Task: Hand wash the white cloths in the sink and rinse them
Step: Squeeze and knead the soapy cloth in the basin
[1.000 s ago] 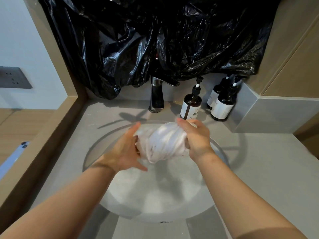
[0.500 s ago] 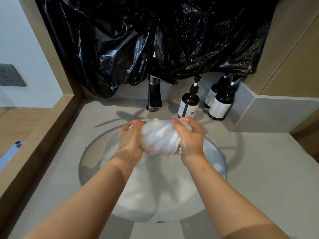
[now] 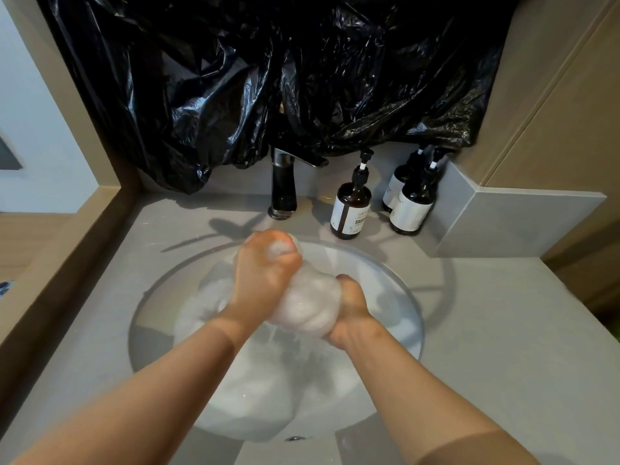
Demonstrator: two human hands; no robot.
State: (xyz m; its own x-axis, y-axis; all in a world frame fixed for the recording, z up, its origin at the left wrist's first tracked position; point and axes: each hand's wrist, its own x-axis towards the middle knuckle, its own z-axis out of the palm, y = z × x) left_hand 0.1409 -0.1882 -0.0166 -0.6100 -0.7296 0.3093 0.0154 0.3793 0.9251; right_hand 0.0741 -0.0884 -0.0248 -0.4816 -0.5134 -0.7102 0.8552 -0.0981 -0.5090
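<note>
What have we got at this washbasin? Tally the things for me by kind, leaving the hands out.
Pump bottles: 3
Tap: 1
Sink: 1
Black plastic sheet: 1
Soapy cloth bundle: 1
Total: 7

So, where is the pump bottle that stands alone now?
In the head view, the lone pump bottle stands on the counter behind the sink, just right of the faucet and left of the two other bottles.
</note>
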